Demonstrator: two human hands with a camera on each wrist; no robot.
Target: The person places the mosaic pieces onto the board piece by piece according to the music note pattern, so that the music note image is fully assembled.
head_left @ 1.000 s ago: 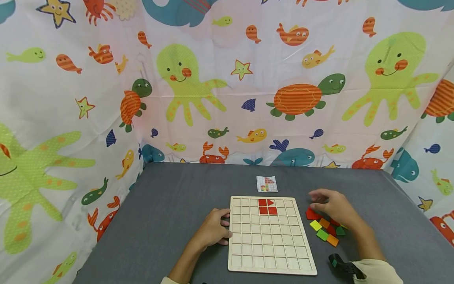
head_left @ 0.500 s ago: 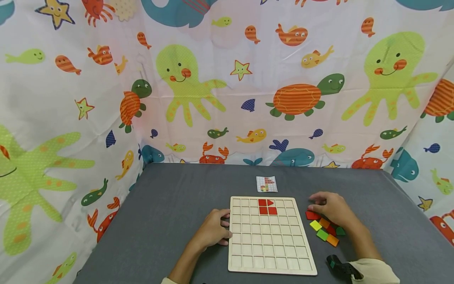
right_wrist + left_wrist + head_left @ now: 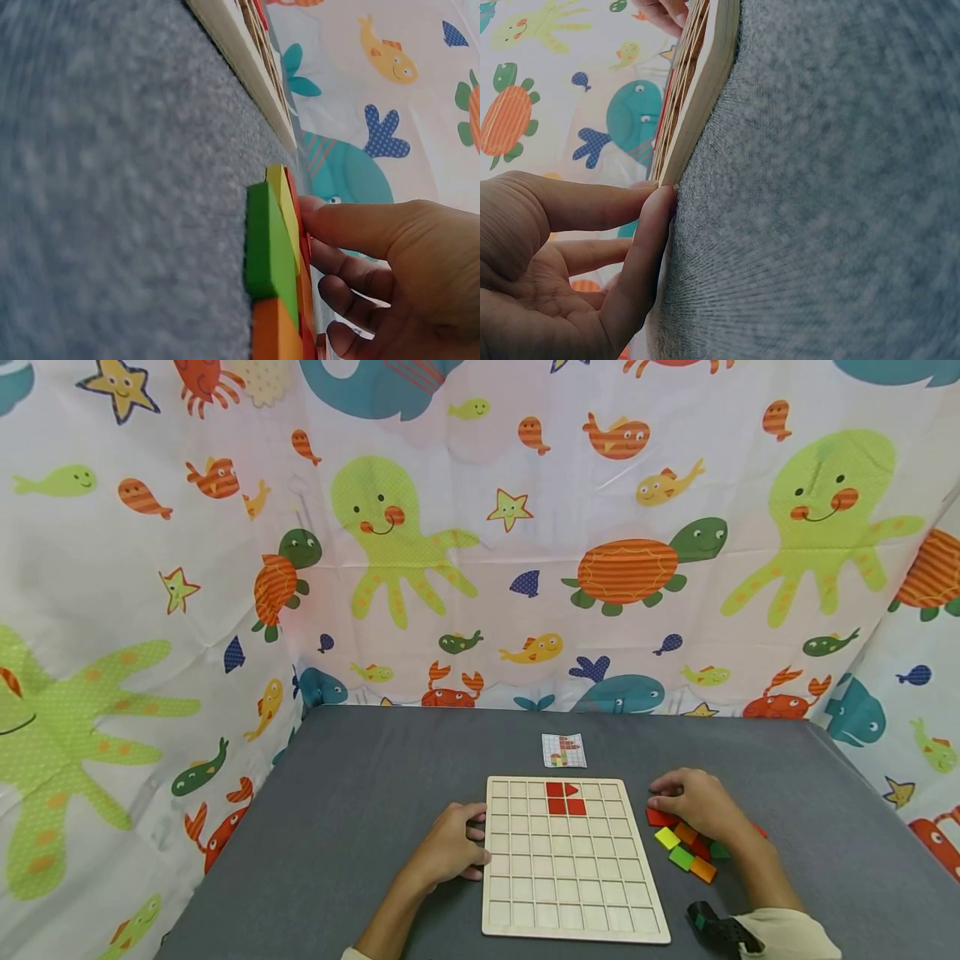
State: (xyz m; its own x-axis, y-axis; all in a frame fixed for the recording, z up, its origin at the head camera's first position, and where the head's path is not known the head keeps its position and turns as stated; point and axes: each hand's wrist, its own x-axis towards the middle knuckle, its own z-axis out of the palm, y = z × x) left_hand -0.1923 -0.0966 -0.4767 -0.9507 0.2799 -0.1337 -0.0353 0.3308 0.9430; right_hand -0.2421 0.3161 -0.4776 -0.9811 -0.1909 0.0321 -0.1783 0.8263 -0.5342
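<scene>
A pale wooden grid board point(image 3: 570, 885) lies on the grey table. Four red pieces, squares and one triangle, sit in its upper cells, such as a red square point(image 3: 576, 807). My left hand point(image 3: 447, 841) pinches the board's left edge between thumb and finger, as the left wrist view shows. My right hand point(image 3: 701, 802) is bent over a group of coloured pieces right of the board. Its thumb is at a red piece point(image 3: 660, 817); whether it grips one is hidden. Yellow point(image 3: 666, 838), light green point(image 3: 681, 857) and orange point(image 3: 702, 869) pieces lie close by.
Behind the board lies a small card point(image 3: 564, 750) printed with a coloured grid pattern. A dark green piece point(image 3: 719, 850) lies beneath the right forearm. A black strap device point(image 3: 716, 927) is on the right wrist. A sea-animal curtain point(image 3: 525, 527) surrounds the table.
My right hand has shifted slightly left and toward me over the pieces. A red piece now shows to the right of its wrist. My left hand and the board stay put.
</scene>
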